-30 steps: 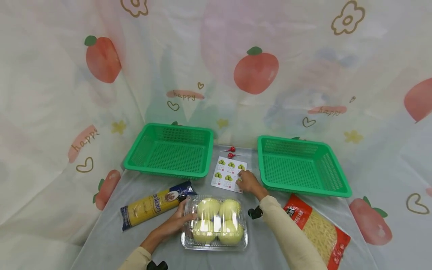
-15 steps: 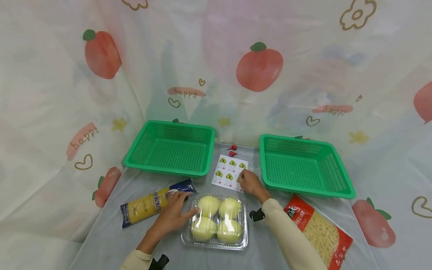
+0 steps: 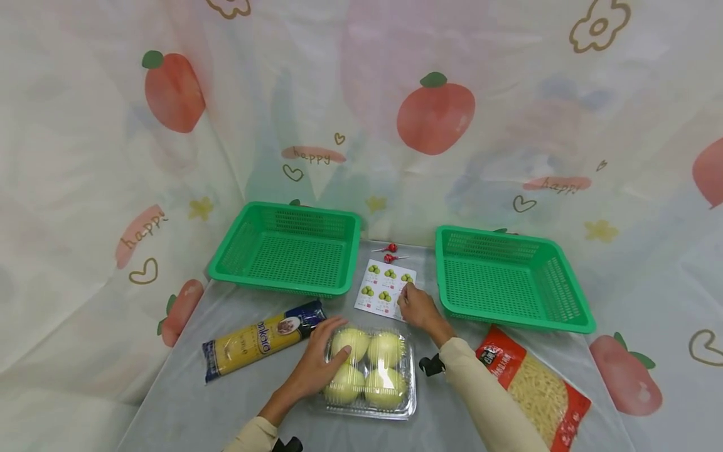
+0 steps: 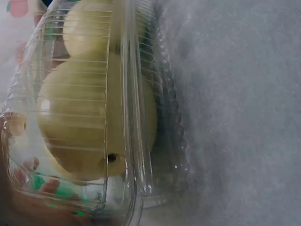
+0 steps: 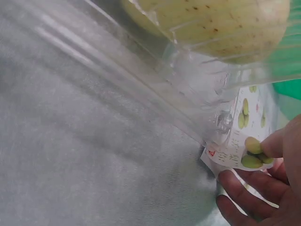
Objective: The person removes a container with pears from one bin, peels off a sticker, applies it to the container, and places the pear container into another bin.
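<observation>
Nearby, the left hand lies flat on the pear box; the right hand's grip pinches the sticker sheet.

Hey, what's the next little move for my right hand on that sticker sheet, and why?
Probably peel one sticker free. The right hand already pinches the near corner of the white sheet of green-fruit stickers, and the left hand rests on the clear plastic clamshell of four yellow pears, seemingly steadying it for a label.

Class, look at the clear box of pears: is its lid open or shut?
Shut. The clear box has its lid down over the four pears, and the left hand rests flat on top.
</observation>
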### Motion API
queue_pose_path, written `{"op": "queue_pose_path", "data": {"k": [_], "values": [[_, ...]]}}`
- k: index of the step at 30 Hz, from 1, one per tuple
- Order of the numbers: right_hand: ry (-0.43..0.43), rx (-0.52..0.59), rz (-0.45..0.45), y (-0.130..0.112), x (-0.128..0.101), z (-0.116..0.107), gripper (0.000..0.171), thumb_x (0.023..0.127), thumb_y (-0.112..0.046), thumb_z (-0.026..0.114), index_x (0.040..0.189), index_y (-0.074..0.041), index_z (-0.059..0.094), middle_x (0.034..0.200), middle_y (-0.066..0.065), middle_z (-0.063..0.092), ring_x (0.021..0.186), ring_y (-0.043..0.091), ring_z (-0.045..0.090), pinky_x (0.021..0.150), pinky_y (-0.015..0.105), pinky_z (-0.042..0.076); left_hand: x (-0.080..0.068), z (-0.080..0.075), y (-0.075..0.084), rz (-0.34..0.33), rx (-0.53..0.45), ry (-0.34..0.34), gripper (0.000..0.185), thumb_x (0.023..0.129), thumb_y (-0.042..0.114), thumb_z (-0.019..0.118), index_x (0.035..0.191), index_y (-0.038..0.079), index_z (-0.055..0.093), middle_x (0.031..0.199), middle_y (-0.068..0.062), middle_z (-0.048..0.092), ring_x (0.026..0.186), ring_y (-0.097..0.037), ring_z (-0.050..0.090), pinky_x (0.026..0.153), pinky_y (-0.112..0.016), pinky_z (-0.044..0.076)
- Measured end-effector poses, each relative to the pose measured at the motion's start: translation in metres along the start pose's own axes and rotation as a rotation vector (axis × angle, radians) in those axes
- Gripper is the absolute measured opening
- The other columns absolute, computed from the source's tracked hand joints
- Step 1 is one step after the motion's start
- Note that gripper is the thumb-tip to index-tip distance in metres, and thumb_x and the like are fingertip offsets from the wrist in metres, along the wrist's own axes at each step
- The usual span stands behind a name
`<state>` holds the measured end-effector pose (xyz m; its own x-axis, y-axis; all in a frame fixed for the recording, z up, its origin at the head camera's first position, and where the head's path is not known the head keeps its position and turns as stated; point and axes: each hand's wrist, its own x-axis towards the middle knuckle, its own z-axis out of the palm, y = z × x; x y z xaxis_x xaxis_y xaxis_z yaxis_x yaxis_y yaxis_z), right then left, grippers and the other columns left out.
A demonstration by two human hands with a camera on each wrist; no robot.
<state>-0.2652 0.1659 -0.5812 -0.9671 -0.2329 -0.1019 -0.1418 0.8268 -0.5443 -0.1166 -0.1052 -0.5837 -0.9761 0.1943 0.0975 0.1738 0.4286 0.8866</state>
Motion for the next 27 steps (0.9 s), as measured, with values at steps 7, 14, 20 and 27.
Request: {"op": "queue_pose_path", "data": {"k": [7,14,20,27], "values": [[0.016,-0.034,-0.041,-0.003,-0.003,0.002,0.014,0.111,-0.013,0.042,0.115,-0.002,0.05,0.071,0.009,0.055,0.058,0.024,0.049,0.057,0.039,0.039,-0.006,0.003,-0.003,-0.033,0.078,0.009,0.064,0.103,0.04,0.068,0.159,0.018,0.047,0.165,-0.011,0.038,0.153,-0.038,0.035,0.115,-0.071,0.037],[0.013,0.026,-0.08,-0.007,-0.006,-0.005,0.011,0.112,-0.013,0.04,0.113,-0.003,0.045,0.07,0.008,0.053,0.054,0.022,0.046,0.052,0.035,0.036,-0.004,0.001,-0.001,-0.057,0.099,0.001,0.065,0.103,0.043,0.068,0.16,0.023,0.046,0.164,-0.009,0.039,0.152,-0.036,0.036,0.116,-0.068,0.038],[0.065,0.198,-0.171,-0.031,-0.026,-0.036,0.011,0.112,-0.016,0.052,0.11,-0.006,0.055,0.099,0.011,0.073,0.09,0.03,0.074,0.068,0.039,0.054,0.0,-0.001,0.001,-0.045,0.116,-0.009,0.065,0.103,0.045,0.068,0.16,0.022,0.046,0.164,-0.01,0.038,0.153,-0.036,0.035,0.116,-0.067,0.038],[-0.071,0.281,-0.307,-0.073,-0.063,-0.061,0.015,0.111,-0.023,0.058,0.11,-0.01,0.064,0.122,0.01,0.075,0.119,0.034,0.07,0.101,0.056,0.055,0.003,-0.001,0.001,-0.052,0.114,-0.013,0.065,0.102,0.043,0.069,0.16,0.022,0.046,0.165,-0.009,0.038,0.153,-0.034,0.034,0.118,-0.065,0.038]]}}
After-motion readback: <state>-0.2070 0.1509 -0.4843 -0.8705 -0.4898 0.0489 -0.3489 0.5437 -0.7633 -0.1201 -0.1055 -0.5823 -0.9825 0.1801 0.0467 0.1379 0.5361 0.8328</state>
